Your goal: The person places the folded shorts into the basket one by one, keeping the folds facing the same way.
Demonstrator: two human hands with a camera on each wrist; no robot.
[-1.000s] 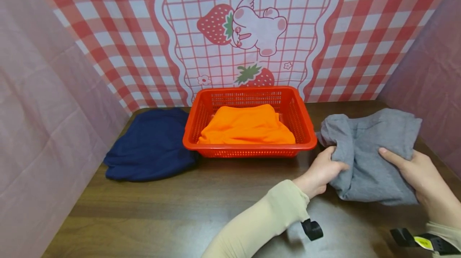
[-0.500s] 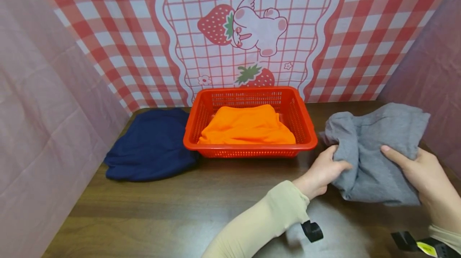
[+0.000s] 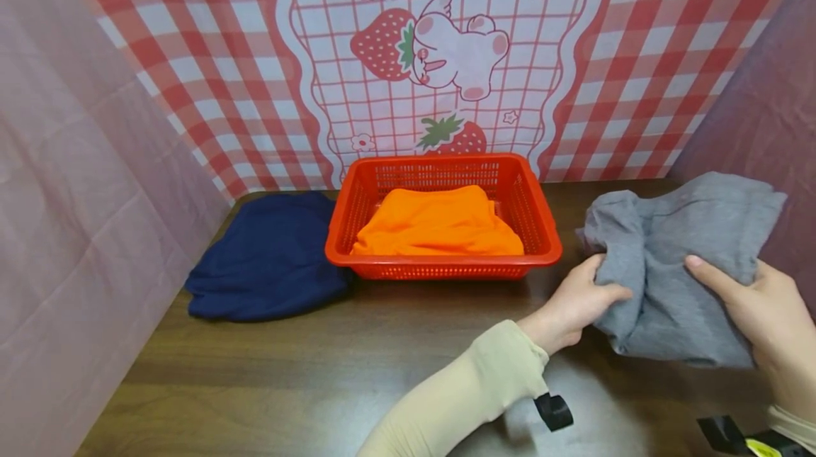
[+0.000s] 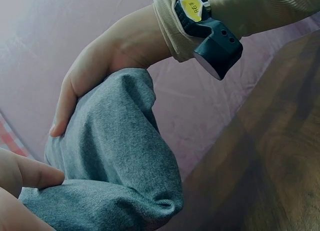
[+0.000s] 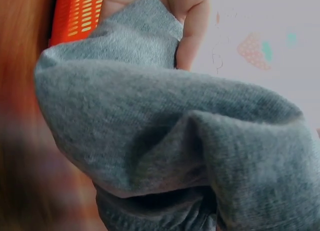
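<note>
A folded piece of grey cloth (image 3: 688, 301), perhaps a garment, is held between both hands at the right of the table. My left hand (image 3: 576, 301) grips its left edge, thumb on top and the other fingers mostly hidden. My right hand (image 3: 761, 308) holds the right side, its thumb lying over the front face and its fingers behind. In the left wrist view the grey cloth (image 4: 120, 136) hangs in a fold between the two hands. The right wrist view is mostly filled by the same bundle (image 5: 150, 111), with the left hand (image 5: 192, 21) beyond it.
A red plastic basket (image 3: 443, 261) stands at the back centre, with folded orange cloth (image 3: 440, 223) in it. Folded navy cloth (image 3: 274, 258) lies left of it on the wooden table (image 3: 287, 379). A checked strawberry curtain (image 3: 644, 67) hangs behind; pink fabric (image 3: 95, 195) closes the sides.
The grey cloth has moved to the right and its far right corner has risen. The right hand has shifted right with it, the left hand slightly. Basket, orange cloth and navy cloth stay put.
</note>
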